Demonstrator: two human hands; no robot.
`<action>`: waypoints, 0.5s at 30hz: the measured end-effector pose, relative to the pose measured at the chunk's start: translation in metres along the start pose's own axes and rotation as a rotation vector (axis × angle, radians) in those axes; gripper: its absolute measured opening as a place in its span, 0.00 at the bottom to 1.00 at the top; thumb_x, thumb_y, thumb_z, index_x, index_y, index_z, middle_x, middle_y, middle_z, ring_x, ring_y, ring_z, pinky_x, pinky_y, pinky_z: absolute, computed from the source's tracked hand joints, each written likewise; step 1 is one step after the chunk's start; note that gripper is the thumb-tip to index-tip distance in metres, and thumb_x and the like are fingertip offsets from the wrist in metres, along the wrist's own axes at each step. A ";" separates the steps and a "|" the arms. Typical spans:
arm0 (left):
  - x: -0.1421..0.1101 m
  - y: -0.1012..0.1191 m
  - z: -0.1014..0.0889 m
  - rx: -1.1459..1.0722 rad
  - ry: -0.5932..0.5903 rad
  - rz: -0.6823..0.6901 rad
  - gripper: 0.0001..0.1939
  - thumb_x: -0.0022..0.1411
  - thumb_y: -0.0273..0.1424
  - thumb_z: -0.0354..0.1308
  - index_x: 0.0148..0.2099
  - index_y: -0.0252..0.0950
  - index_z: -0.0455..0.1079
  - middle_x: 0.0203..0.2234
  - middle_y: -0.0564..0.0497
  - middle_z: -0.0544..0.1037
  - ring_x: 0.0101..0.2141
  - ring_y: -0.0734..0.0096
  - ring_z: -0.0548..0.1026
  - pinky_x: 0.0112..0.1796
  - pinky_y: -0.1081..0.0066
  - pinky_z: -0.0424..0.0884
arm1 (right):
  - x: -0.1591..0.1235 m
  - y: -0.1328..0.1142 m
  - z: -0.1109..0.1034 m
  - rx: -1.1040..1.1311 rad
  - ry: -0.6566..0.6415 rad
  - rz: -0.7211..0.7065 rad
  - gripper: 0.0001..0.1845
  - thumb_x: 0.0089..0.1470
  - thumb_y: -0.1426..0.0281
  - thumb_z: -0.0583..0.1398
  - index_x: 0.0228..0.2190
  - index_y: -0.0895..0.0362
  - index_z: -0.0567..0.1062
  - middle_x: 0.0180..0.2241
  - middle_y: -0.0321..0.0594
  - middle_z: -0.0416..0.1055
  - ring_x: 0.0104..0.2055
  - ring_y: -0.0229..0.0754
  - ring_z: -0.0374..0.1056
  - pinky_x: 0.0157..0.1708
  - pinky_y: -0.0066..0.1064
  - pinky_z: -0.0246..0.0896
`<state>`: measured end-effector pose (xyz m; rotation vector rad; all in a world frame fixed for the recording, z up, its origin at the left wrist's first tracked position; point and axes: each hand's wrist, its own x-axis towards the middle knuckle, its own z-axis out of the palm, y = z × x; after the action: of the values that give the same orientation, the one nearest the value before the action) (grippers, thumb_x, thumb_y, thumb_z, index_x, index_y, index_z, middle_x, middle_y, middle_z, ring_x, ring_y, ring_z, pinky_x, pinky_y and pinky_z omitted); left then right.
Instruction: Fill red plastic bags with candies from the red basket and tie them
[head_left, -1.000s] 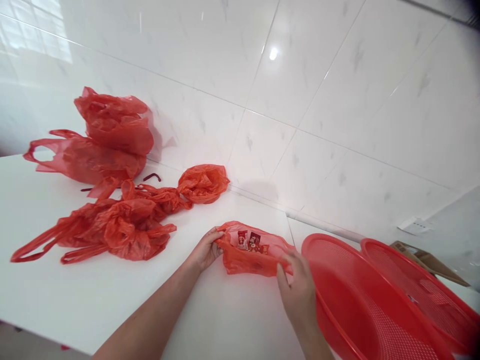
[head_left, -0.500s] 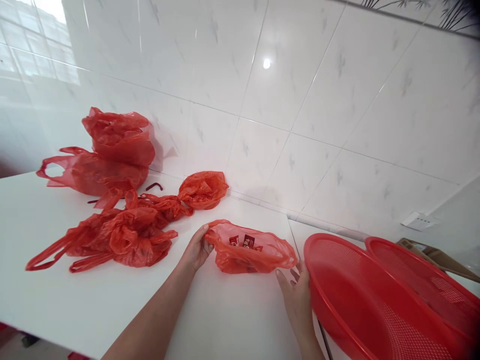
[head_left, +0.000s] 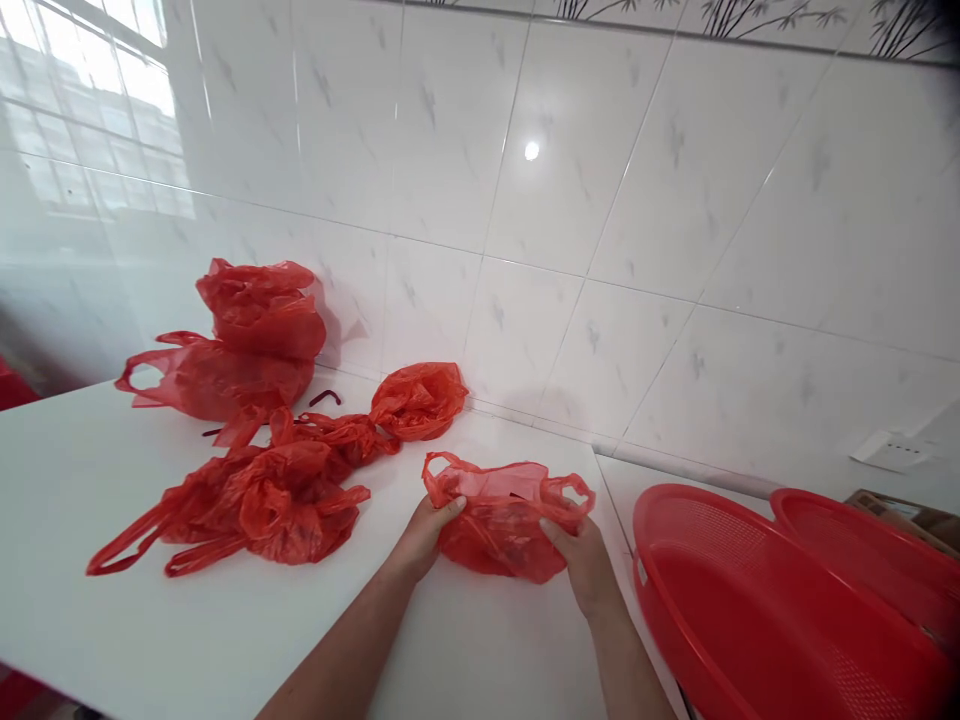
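Note:
A red plastic bag (head_left: 502, 535) sits in front of me on the white table, both its loop handles standing up. My left hand (head_left: 429, 530) is closed on the bag's left side, thumb across the outside. On the right side my right hand (head_left: 576, 560) grips the bag below its handle, thumb on the near face. Dark shapes show faintly through the thin plastic; most of the contents are hidden.
Several crumpled red bags (head_left: 281, 500) lie on the white table (head_left: 225, 620) to the left, with fuller red bags (head_left: 262, 330) stacked behind. Red plastic baskets (head_left: 720, 590) stand at the right. A tiled wall (head_left: 435, 130) rises behind, with a socket (head_left: 891, 452).
My right hand has closed on the bag's right side. The wide mouth has narrowed, the handles now stand up, and the small packets inside are no longer plainly visible. The view has tilted up.

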<state>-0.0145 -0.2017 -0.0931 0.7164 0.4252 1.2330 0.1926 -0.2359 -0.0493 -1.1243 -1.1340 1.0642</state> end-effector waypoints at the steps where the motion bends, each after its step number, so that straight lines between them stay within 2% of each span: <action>1: 0.000 0.000 0.000 0.000 0.010 0.012 0.18 0.51 0.32 0.65 0.45 0.33 0.70 0.37 0.42 0.77 0.40 0.58 0.75 0.42 0.65 0.68 | -0.003 -0.005 -0.003 0.051 -0.047 0.017 0.27 0.41 0.60 0.66 0.43 0.57 0.72 0.38 0.43 0.75 0.42 0.51 0.70 0.45 0.45 0.65; 3: -0.001 0.002 -0.001 -0.025 0.041 0.052 0.13 0.53 0.31 0.63 0.41 0.33 0.71 0.34 0.45 0.77 0.36 0.63 0.76 0.40 0.67 0.69 | -0.005 -0.012 -0.013 0.186 -0.055 0.014 0.20 0.42 0.59 0.65 0.37 0.55 0.74 0.36 0.43 0.75 0.40 0.50 0.71 0.43 0.44 0.65; 5: -0.002 0.003 -0.002 -0.099 0.063 0.071 0.10 0.54 0.30 0.62 0.40 0.35 0.71 0.33 0.48 0.77 0.34 0.67 0.76 0.39 0.69 0.70 | -0.003 -0.015 -0.027 0.306 0.002 -0.022 0.17 0.42 0.58 0.64 0.35 0.53 0.74 0.37 0.42 0.74 0.41 0.51 0.70 0.42 0.45 0.65; 7: -0.002 0.003 -0.001 -0.164 0.091 0.059 0.09 0.54 0.30 0.62 0.40 0.35 0.71 0.33 0.49 0.78 0.34 0.68 0.76 0.40 0.69 0.70 | 0.001 -0.013 -0.039 0.349 0.051 -0.060 0.15 0.43 0.58 0.64 0.34 0.51 0.74 0.42 0.42 0.73 0.46 0.53 0.68 0.44 0.46 0.64; 10: -0.003 0.001 0.002 -0.198 0.140 0.030 0.09 0.54 0.29 0.63 0.39 0.35 0.72 0.33 0.50 0.78 0.33 0.68 0.76 0.39 0.68 0.71 | 0.006 -0.005 -0.046 0.330 0.069 -0.084 0.13 0.44 0.59 0.64 0.34 0.50 0.74 0.53 0.41 0.66 0.57 0.53 0.59 0.49 0.48 0.60; 13: -0.005 -0.003 0.006 -0.170 0.116 0.011 0.11 0.53 0.30 0.63 0.40 0.35 0.72 0.32 0.48 0.78 0.32 0.65 0.77 0.38 0.66 0.72 | 0.003 0.005 -0.040 0.375 -0.025 -0.002 0.25 0.44 0.53 0.63 0.44 0.46 0.71 0.58 0.44 0.60 0.59 0.55 0.56 0.50 0.53 0.58; 15: -0.006 -0.005 0.008 -0.133 0.067 -0.013 0.12 0.52 0.31 0.64 0.40 0.34 0.72 0.32 0.47 0.78 0.33 0.63 0.77 0.38 0.65 0.72 | -0.002 0.010 -0.035 0.397 -0.124 0.083 0.33 0.42 0.53 0.64 0.51 0.45 0.66 0.58 0.45 0.60 0.58 0.55 0.57 0.50 0.53 0.58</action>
<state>-0.0073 -0.2106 -0.0915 0.5592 0.3980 1.2637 0.2267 -0.2404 -0.0622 -0.8044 -0.9226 1.3690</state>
